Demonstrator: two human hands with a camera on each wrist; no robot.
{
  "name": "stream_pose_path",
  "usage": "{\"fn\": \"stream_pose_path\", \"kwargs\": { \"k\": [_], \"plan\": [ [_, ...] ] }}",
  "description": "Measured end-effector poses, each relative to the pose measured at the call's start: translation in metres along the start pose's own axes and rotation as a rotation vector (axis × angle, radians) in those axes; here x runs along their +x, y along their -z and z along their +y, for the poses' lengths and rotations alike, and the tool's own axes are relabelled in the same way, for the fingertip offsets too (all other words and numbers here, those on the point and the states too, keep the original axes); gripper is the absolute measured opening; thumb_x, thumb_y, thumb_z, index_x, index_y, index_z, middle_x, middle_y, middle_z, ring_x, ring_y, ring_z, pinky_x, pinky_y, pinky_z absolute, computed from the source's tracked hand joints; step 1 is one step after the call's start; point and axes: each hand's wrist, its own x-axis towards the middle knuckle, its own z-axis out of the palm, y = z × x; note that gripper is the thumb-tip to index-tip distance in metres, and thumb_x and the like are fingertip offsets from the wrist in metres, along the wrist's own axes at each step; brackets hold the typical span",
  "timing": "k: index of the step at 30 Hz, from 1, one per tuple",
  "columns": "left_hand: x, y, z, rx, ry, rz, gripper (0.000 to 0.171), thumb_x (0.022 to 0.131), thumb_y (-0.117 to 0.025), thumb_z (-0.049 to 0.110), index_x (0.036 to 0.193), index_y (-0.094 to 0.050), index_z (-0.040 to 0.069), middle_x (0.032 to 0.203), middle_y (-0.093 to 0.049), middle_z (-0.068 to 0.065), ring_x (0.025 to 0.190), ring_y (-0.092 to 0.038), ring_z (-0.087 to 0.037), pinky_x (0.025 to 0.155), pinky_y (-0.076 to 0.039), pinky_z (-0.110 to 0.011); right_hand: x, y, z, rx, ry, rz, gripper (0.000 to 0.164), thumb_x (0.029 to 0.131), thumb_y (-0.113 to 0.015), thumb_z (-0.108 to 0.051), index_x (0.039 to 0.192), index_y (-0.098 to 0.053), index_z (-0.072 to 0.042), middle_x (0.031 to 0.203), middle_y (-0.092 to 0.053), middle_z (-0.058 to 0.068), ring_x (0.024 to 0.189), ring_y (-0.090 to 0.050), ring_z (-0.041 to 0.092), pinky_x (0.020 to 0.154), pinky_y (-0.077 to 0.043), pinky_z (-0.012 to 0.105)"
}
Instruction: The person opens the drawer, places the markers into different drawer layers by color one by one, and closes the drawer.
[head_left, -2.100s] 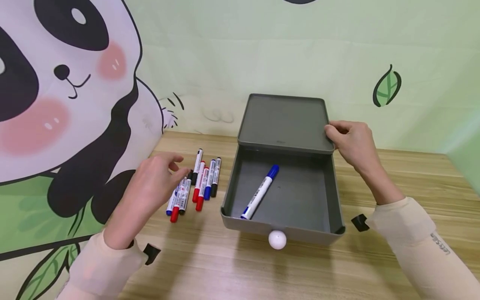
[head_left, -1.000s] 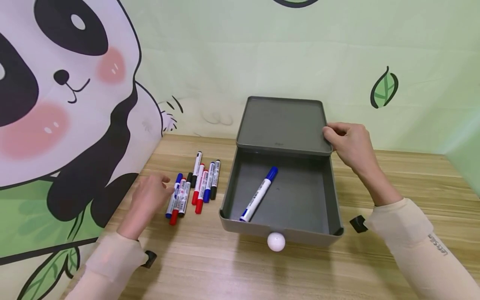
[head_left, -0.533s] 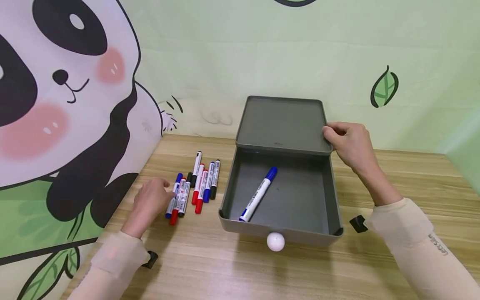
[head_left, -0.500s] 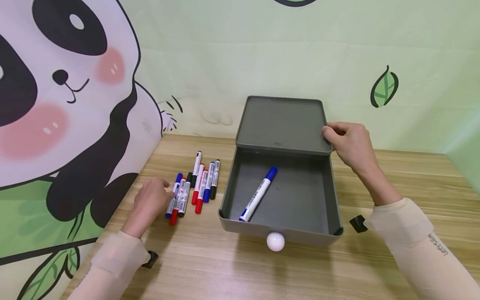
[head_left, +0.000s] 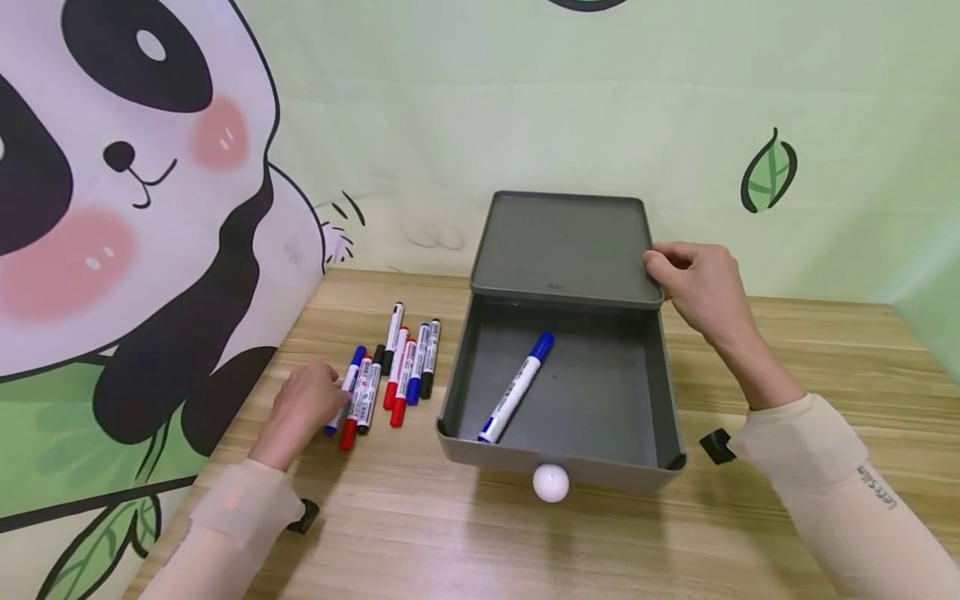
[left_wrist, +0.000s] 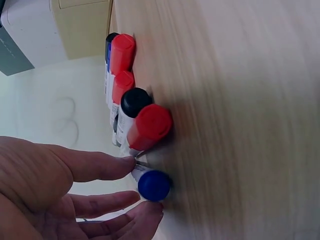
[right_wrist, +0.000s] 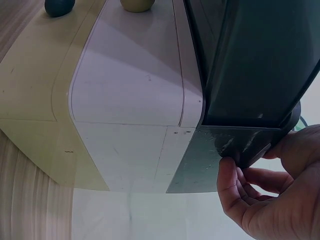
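On the left of the table, my left hand (head_left: 303, 407) pinches a white marker with blue ends (head_left: 352, 371), the leftmost of the group. The left wrist view shows the thumb on one side of that marker's blue end (left_wrist: 154, 185) and fingers on the other. Beside it lie several markers with red, black and blue caps, such as a red-capped one (head_left: 349, 433). My right hand (head_left: 701, 287) grips the right edge of the grey top (head_left: 566, 246) of a drawer unit. Its grey drawer (head_left: 592, 383) is pulled out, holding one blue-capped marker (head_left: 517, 387).
A round white knob (head_left: 551, 483) sticks out from the drawer's front. Below the dark top section, the right wrist view shows a white drawer section (right_wrist: 130, 85) and a yellowish one (right_wrist: 40, 75). Behind the wooden table (head_left: 825, 358) hangs a green panda-print backdrop (head_left: 600, 108).
My left hand has come down from above the markers to the leftmost blue one, whose lower end has shifted slightly left. The right hand has kept its hold on the unit's edge.
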Motion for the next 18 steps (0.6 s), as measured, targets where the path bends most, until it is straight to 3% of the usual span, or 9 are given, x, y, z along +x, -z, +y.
{"fn": "stream_pose_path", "kwargs": {
  "k": [5, 10, 14, 18],
  "plan": [
    [0.0031, -0.0015, -0.0015, 0.015, -0.005, 0.016, 0.041, 0.092, -0.070, 0.013, 0.123, -0.064, -0.013, 0.116, -0.064, -0.030, 0.088, -0.060, -0.036, 0.075, -0.052, -0.046, 0.0002, -0.0001, -0.0004, 0.006, -0.002, -0.001, 0.044, 0.102, -0.056, -0.030, 0.128, -0.070, 0.003, 0.111, -0.073, 0.025, 0.063, -0.060, 0.000, 0.059, -0.046, 0.017],
    [0.0053, -0.0020, -0.0017, 0.015, 0.000, 0.016, 0.034, 0.091, -0.069, 0.010, 0.117, -0.065, -0.013, 0.099, -0.063, -0.024, 0.080, -0.058, -0.034, 0.065, -0.048, -0.040, -0.0007, 0.0002, -0.0006, 0.010, -0.003, 0.001, 0.044, 0.103, -0.057, -0.030, 0.129, -0.070, 0.003, 0.112, -0.073, 0.025, 0.062, -0.060, -0.001, 0.060, -0.047, 0.017],
    [0.0059, -0.0026, -0.0021, 0.022, 0.006, 0.009, 0.016, 0.090, -0.068, 0.007, 0.097, -0.068, -0.007, 0.081, -0.060, -0.017, 0.071, -0.057, -0.031, 0.058, -0.044, -0.037, -0.0012, 0.0002, -0.0007, 0.012, -0.004, -0.001, 0.044, 0.103, -0.057, -0.030, 0.128, -0.070, 0.003, 0.112, -0.073, 0.025, 0.062, -0.060, -0.001, 0.060, -0.047, 0.017],
    [0.0074, -0.0022, -0.0033, 0.038, 0.011, 0.005, 0.009, 0.087, -0.067, 0.006, 0.084, -0.064, -0.002, 0.076, -0.057, -0.015, 0.068, -0.056, -0.031, 0.056, -0.043, -0.037, -0.0009, 0.0001, -0.0008, 0.008, -0.002, 0.002, 0.043, 0.102, -0.057, -0.030, 0.128, -0.071, 0.003, 0.111, -0.073, 0.024, 0.062, -0.060, -0.001, 0.060, -0.046, 0.017]
  ]
}}
